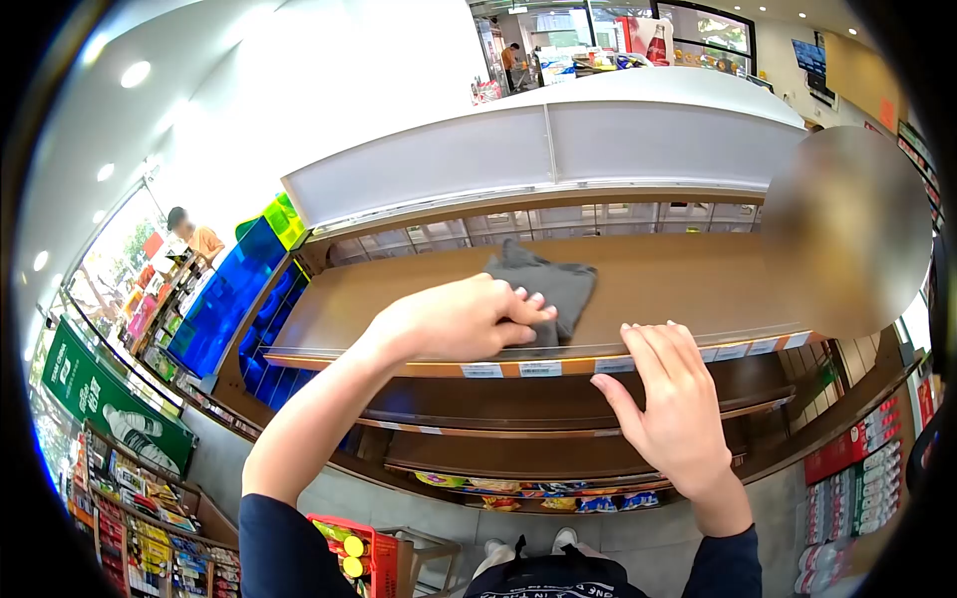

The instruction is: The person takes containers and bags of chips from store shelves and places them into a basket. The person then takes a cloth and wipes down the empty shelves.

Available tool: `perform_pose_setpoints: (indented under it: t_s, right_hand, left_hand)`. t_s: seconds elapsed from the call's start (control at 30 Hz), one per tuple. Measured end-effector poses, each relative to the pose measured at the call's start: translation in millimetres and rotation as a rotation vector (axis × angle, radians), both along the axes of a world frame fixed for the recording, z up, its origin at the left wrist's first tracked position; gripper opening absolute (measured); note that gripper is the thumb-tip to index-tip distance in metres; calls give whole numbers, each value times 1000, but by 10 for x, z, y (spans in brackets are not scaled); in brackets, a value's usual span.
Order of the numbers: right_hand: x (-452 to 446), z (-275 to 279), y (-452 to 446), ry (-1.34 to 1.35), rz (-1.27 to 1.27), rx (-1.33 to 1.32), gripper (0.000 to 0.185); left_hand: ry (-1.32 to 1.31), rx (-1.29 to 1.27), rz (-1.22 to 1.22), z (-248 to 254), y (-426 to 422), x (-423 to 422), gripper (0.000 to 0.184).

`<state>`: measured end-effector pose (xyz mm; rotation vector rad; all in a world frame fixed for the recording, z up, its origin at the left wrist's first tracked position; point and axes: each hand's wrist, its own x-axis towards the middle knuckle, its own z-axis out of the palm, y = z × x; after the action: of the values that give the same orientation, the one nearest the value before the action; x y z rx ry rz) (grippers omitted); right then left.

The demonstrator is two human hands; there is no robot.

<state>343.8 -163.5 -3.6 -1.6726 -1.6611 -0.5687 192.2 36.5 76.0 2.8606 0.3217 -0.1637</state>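
Head view: the cloth is lying crumpled on the top shelf, near the middle of the frame; the left hand is reaching in from the lower left and touching the cloth's left side, its fingers bending; whether that grip is pinching the fabric or only pressing on it, I cannot tell; the right hand, right of centre, is holding nothing, its grip released; its fingers are extending together at the shelf's front edge, and its thumb is standing apart.

Price tags are lining that edge; snack bags are lying on a low tier at lower centre; a white panel is rising behind the top shelf; a blurred patch is hiding the shelf's right end; a blue panel is standing at the left, with a green sign farther left; a person is standing beyond, at upper left; a red crate is sitting at the bottom, left of centre; bottles are standing at lower right.
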Motion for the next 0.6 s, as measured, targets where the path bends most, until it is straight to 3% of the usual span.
perform_pose_setpoints:
  t_s: [0.13, 0.23, 0.4, 0.6]
  right_hand:
    - [-41, -47, 43, 0, -39, 48, 45]
    - [-64, -44, 64, 7, -59, 70, 45]
    - [-53, 6, -2, 47, -12, 30, 43]
    - [-18, 110, -63, 86, 40, -65, 40]
  left_hand:
    - [-14, 11, 41, -92, -94, 184, 35]
    - [-232, -11, -24, -293, 64, 370, 34]
    - [-74, -41, 98, -173, 316, 613, 34]
    - [-89, 47, 236, -175, 551, 283, 33]
